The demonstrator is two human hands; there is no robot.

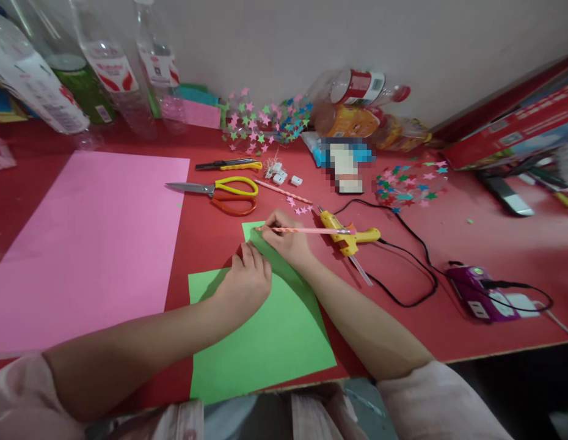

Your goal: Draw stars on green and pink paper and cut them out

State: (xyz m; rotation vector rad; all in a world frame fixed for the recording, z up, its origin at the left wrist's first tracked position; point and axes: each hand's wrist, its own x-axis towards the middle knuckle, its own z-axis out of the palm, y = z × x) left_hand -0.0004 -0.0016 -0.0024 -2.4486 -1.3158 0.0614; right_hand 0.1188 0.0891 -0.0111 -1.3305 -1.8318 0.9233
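Observation:
A green sheet of paper [265,330] with a narrower part at its far end lies on the red table [211,235]. My right hand [286,238] is closed around a pink pencil [311,230], whose tip is at the paper's far end. The pencil's back end reaches across in front of a yellow glue gun [348,241]. My left hand [250,275] rests on the green paper just nearer to me, fingers curled and fingertips down on it. Whether anything is under those fingers is hidden. Scissors [220,190] with yellow and orange handles lie beyond my left hand.
A large pink sheet [101,244] covers the table's left. A utility knife [229,164], a second pencil [284,190] and star cut-outs [261,119] lie further back. Plastic bottles [114,73] line the wall. The glue gun's black cord [426,250] runs to a purple power strip [480,293].

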